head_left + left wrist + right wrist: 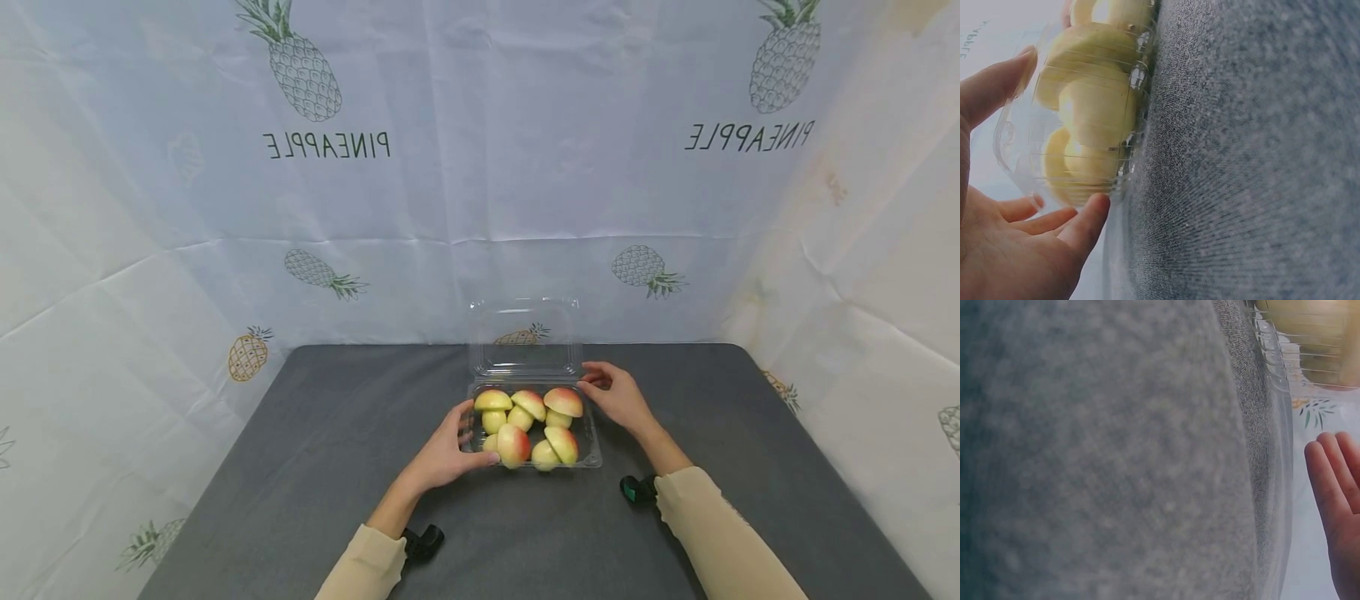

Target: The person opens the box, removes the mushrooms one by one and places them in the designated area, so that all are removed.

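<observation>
A clear plastic clamshell box (596, 454) lies on the table with its hinged lid (483, 360) raised at the back. Several yellow mushroom-shaped pieces (563, 403) with reddish blushes on their caps fill it in two rows. My left hand (447, 454) holds the box by its left side, thumb at the front rim and fingers along the wall. In the left wrist view, the thumb (997, 87) meets the rim and a fingertip touches the box's far end. Beside the back right corner, near the hinge, is my right hand (621, 402), fingers extended and nothing held.
A dark grey cloth-covered table (360, 417) spreads around the box. Behind it hangs a pale curtain (525, 192) printed with pineapples, close to the raised lid. Black wrist straps (423, 542) sit at both sleeves.
</observation>
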`<state>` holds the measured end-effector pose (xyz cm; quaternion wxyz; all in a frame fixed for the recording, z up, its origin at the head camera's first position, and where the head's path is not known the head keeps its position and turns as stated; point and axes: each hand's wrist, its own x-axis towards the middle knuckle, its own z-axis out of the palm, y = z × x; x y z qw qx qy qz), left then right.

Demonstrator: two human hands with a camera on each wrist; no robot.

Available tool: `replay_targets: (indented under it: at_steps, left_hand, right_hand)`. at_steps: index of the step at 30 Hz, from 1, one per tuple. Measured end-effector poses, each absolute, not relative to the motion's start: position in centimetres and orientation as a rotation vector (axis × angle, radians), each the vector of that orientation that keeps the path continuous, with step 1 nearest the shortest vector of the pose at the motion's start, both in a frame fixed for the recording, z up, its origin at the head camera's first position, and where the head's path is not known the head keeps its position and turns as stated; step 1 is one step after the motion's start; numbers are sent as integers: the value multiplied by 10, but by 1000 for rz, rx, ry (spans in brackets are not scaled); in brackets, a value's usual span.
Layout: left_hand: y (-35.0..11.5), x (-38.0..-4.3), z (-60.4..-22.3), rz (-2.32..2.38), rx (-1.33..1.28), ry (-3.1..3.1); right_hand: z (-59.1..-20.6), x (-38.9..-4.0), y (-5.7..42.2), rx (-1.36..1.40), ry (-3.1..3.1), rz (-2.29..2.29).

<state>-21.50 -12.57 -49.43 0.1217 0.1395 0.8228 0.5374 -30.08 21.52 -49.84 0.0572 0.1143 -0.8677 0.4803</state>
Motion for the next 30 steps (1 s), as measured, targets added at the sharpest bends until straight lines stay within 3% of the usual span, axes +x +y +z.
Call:
replay_targets:
  at_steps: [30]
  left_hand:
    - [-126,-213,-493,1566,406,2408]
  right_hand:
    - [-494,-294,219,257,-2791,1395]
